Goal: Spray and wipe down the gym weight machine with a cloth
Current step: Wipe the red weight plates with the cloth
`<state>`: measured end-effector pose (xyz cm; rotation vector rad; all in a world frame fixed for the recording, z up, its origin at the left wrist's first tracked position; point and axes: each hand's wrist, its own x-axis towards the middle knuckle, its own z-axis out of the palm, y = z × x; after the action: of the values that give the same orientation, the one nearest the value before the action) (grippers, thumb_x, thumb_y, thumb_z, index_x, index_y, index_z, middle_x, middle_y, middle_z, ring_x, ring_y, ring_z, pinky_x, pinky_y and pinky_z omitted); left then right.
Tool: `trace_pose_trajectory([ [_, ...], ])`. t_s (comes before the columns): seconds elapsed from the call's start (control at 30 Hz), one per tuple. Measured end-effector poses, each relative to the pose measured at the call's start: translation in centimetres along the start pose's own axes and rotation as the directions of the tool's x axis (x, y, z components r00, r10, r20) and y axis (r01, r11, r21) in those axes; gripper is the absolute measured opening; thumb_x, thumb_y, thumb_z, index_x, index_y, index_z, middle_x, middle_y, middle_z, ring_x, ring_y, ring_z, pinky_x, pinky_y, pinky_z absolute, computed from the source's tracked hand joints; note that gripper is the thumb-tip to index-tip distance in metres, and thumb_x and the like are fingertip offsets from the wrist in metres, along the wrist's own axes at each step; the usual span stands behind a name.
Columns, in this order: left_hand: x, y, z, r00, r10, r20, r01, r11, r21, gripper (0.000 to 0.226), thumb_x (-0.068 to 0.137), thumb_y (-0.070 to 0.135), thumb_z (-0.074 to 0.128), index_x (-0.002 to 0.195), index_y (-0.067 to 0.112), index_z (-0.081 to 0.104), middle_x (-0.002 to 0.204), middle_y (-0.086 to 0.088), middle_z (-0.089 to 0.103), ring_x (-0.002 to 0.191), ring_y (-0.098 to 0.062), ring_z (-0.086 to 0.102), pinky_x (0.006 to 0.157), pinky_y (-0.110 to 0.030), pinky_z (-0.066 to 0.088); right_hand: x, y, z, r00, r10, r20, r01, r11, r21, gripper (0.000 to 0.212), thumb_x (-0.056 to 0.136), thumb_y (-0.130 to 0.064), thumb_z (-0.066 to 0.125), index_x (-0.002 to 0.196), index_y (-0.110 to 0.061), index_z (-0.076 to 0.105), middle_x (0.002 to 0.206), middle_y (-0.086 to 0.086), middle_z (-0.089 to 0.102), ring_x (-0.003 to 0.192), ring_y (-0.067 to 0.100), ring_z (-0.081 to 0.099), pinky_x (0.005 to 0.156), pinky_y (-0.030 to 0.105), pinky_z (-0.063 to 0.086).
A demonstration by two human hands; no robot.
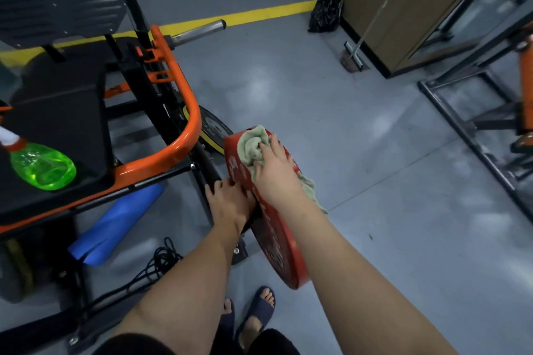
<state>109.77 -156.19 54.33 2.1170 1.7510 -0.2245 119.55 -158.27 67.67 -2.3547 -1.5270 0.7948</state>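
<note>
A red weight plate [281, 242] hangs on the side of the orange and black weight machine [176, 150]. My right hand [277, 173] presses a crumpled pale green cloth [251, 145] against the plate's upper rim, fingers curled into the fabric. My left hand [230, 202] grips the inner face of the plate, by the black bar behind it. A green spray bottle [41, 166] with an orange and white nozzle lies on the machine's black seat pad [57, 112] at the left.
A black and yellow plate [212, 131] sits behind the red one. A blue rolled mat [115, 225] and black cord [157, 262] lie under the machine. A wooden cabinet [403, 3], a squeegee [353, 56], a black bag [326, 13] and another frame [473, 124] stand to the right.
</note>
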Motion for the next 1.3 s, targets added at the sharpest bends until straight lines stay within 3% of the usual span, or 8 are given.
trace_pose_trajectory([
  [0.17, 0.0, -1.7, -1.6, 0.948, 0.261, 0.182, -0.272, 0.961, 0.038, 0.061, 0.095, 0.054, 0.05, 0.15, 0.029, 0.042, 0.154, -0.008, 0.035, 0.141, -0.035, 0.03, 0.118, -0.058, 0.025, -5.1, 1.4, 1.3, 0.989, 0.041, -0.142, -0.048, 0.998, -0.047, 0.052, 0.105, -0.03, 0.042, 0.155, -0.02, 0.038, 0.169, 0.008, 0.016, 0.154, 0.031, 0.016, 0.126, 0.045, 0.017],
  [0.27, 1.9, -3.3, -4.2, 0.773, 0.325, 0.544, -0.387, 0.922, -0.002, 0.094, 0.086, 0.076, 0.056, 0.161, 0.031, 0.022, 0.161, -0.011, 0.028, 0.14, -0.034, 0.04, 0.117, -0.043, 0.036, -9.4, 3.7, 1.4, 0.941, 0.076, -0.329, -0.132, 0.98, -0.151, 0.044, 0.091, -0.038, 0.063, 0.132, -0.022, 0.065, 0.146, 0.017, 0.053, 0.117, 0.043, 0.051, 0.095, 0.051, 0.048],
  [0.4, 1.1, -2.8, -4.8, 0.731, 0.248, 0.636, -0.452, 0.874, 0.178, 0.134, 0.064, 0.084, 0.073, 0.163, 0.032, -0.001, 0.166, -0.01, 0.004, 0.147, -0.033, 0.027, 0.115, -0.043, 0.036, -11.2, 6.1, 0.1, 0.891, 0.14, -0.431, -0.27, 0.928, -0.257, 0.022, 0.081, -0.03, 0.077, 0.09, -0.01, 0.074, 0.106, 0.015, 0.059, 0.09, 0.039, 0.055, 0.069, 0.042, 0.047],
  [0.6, 0.2, -1.4, -4.2, 0.723, 0.158, 0.672, -0.536, 0.743, 0.401, 0.116, 0.08, 0.085, 0.054, 0.163, 0.032, -0.009, 0.169, -0.009, -0.018, 0.152, -0.043, -0.012, 0.122, -0.053, 0.02, -9.5, 6.4, -1.8, 0.89, 0.428, -0.155, -0.442, 0.894, -0.072, 0.022, 0.104, -0.022, 0.047, 0.11, -0.006, 0.061, 0.124, 0.013, 0.043, 0.083, 0.037, 0.056, 0.073, 0.035, 0.037],
  [0.83, -0.7, -2.3, -5.0, 0.749, 0.197, 0.632, -0.317, 0.945, 0.082, 0.131, 0.078, 0.06, 0.078, 0.161, 0.018, -0.015, 0.163, -0.019, -0.01, 0.153, -0.041, 0.005, 0.124, -0.042, 0.023, -12.0, 7.4, 0.5, 0.907, 0.395, -0.147, -0.409, 0.909, -0.078, 0.034, 0.108, -0.035, 0.04, 0.12, -0.004, 0.047, 0.123, 0.014, 0.039, 0.088, 0.042, 0.062, 0.067, 0.04, 0.04],
  [1.07, -0.9, -2.0, -5.1, 0.773, 0.158, 0.615, -0.252, 0.965, 0.07, 0.135, 0.073, 0.05, 0.088, 0.162, 0.03, -0.011, 0.165, -0.013, -0.02, 0.154, -0.038, 0.016, 0.119, -0.045, 0.034, -10.0, 5.2, -0.4, 0.943, 0.161, -0.291, -0.123, 0.982, 0.145, 0.06, 0.101, -0.022, 0.059, 0.152, -0.025, 0.028, 0.139, 0.014, 0.044, 0.102, 0.042, 0.063, 0.073, 0.04, 0.044],
  [1.2, -0.7, -1.8, -4.8, 0.778, 0.145, 0.611, -0.233, 0.97, 0.066, 0.135, 0.07, 0.051, 0.09, 0.162, 0.031, -0.008, 0.164, -0.014, -0.013, 0.152, -0.039, 0.021, 0.118, -0.048, 0.035, -9.1, 4.8, 0.2, 0.955, 0.202, -0.217, -0.159, 0.966, 0.202, 0.065, 0.103, -0.038, 0.055, 0.16, -0.021, 0.027, 0.147, 0.012, 0.032, 0.121, 0.034, 0.055, 0.103, 0.042, 0.045],
  [1.3, -0.7, -1.8, -4.7, 0.782, 0.118, 0.611, -0.224, 0.97, 0.099, 0.132, 0.073, 0.046, 0.087, 0.161, 0.032, -0.01, 0.162, -0.011, -0.009, 0.146, -0.039, 0.033, 0.113, -0.045, 0.042, -11.3, 6.4, 1.0, 0.946, 0.265, -0.187, -0.232, 0.955, 0.184, 0.075, 0.099, -0.056, 0.054, 0.157, -0.016, 0.029, 0.13, 0.005, 0.033, 0.107, 0.028, 0.058, 0.093, 0.038, 0.05],
])
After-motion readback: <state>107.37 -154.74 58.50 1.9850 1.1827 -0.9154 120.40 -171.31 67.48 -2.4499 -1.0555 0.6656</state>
